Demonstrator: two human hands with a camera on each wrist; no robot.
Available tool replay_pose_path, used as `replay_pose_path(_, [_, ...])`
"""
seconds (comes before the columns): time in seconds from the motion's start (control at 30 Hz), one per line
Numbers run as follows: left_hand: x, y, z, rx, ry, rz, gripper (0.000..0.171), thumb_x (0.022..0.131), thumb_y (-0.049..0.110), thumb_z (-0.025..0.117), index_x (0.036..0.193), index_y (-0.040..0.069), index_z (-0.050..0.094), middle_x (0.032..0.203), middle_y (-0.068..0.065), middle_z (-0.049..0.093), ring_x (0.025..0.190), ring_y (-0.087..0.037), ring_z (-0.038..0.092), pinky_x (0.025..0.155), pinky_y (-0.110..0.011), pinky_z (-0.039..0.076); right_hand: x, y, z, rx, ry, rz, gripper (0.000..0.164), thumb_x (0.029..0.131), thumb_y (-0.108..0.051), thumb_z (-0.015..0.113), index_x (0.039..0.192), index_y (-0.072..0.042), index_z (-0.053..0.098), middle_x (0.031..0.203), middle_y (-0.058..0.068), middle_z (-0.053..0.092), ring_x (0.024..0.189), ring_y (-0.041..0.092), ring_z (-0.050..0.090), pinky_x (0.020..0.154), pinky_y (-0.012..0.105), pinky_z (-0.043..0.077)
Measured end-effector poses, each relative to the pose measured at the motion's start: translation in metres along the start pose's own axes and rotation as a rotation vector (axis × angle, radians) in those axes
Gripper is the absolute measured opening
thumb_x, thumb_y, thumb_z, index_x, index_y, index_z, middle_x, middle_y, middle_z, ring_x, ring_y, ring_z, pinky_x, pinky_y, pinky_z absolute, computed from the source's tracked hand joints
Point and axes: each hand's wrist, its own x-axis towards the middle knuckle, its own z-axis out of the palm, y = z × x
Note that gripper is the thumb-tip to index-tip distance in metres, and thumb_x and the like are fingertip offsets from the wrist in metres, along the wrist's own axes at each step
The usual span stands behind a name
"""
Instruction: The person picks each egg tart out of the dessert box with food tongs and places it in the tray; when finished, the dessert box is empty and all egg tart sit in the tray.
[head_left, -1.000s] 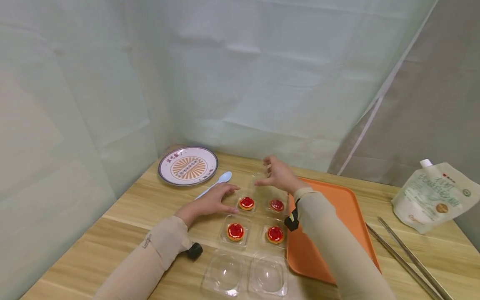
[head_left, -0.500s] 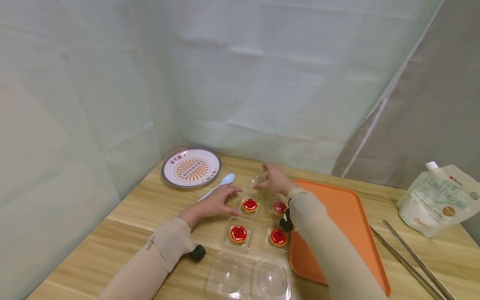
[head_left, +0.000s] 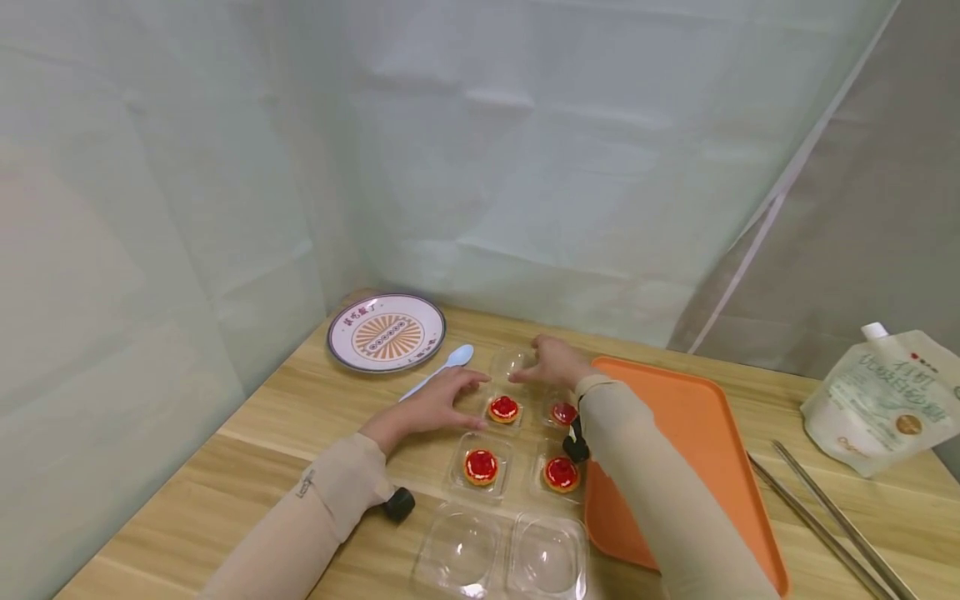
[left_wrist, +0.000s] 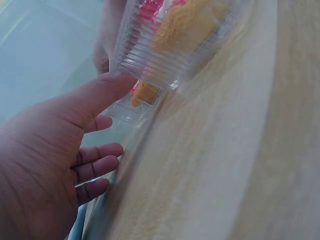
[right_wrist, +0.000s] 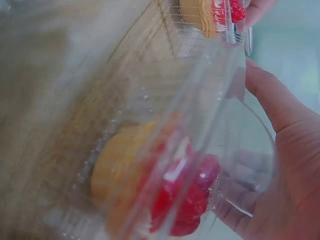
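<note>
Four-sided clear plastic boxes with red-topped tarts stand between my hands in the head view. My left hand (head_left: 435,404) has its fingers spread, beside the back left tart (head_left: 503,409); whether its thumb touches that box I cannot tell. Over the right boxes reaches my right hand (head_left: 558,362), thumb and fingers apart at the right side of a clear lid (head_left: 510,364) behind that tart. The back right tart (head_left: 563,412) looks duller, under clear plastic. In the right wrist view a domed lid (right_wrist: 240,105) partly covers the right hand's fingers.
Front tarts (head_left: 481,467) sit in boxes nearer me, with clear lids (head_left: 461,546) laid toward me. An orange tray (head_left: 693,433) lies under my right forearm. A plate (head_left: 387,333), a blue spoon (head_left: 457,357), metal tongs (head_left: 832,517) and a pouch (head_left: 881,404) surround them.
My right hand has lowered slightly beside the back lid, which shows more broadly now. The left hand keeps its pose. The head view has shifted a little.
</note>
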Motion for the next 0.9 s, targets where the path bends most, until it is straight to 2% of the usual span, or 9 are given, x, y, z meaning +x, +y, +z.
replay_pose_path(0.23, [-0.001,0.002,-0.001,0.006,0.001,0.011,0.074,0.077,0.042,0.078,0.137,0.010,0.049,0.129,-0.012,0.056,0.120,-0.027,0.052,0.107,-0.046,0.040,0.000,-0.003,0.000,-0.033,-0.012,0.023,0.089,0.076,-0.057,0.072,0.136,0.003,0.045,0.131,0.019,0.058,0.121,0.034,0.056,0.105,0.048,0.044])
replay_pose_path(0.5, [0.001,0.001,0.000,0.009,-0.006,-0.001,0.075,0.077,0.042,0.078,0.138,0.011,0.048,0.130,-0.012,0.056,0.122,-0.027,0.051,0.108,-0.046,0.039,-0.002,-0.001,-0.002,-0.045,-0.015,0.031,0.091,0.076,-0.059,0.071,0.139,0.000,0.042,0.135,0.019,0.055,0.124,0.036,0.053,0.105,0.050,0.043])
replay_pose_path(0.73, [-0.001,0.005,-0.003,-0.042,-0.015,0.004,0.076,0.078,0.039,0.078,0.140,0.010,0.046,0.130,-0.014,0.056,0.123,-0.029,0.052,0.108,-0.048,0.040,-0.007,0.001,-0.008,-0.053,0.009,0.009,0.095,0.078,-0.057,0.071,0.145,0.000,0.035,0.143,0.020,0.048,0.132,0.036,0.046,0.110,0.049,0.039])
replay_pose_path(0.9, [-0.004,0.010,-0.009,-0.053,-0.009,0.017,0.075,0.078,0.038,0.078,0.140,0.009,0.046,0.132,-0.015,0.055,0.120,-0.032,0.054,0.101,-0.049,0.045,-0.015,0.001,-0.016,-0.061,0.024,-0.039,0.094,0.080,-0.055,0.069,0.146,0.001,0.033,0.146,0.021,0.044,0.136,0.037,0.042,0.113,0.049,0.036])
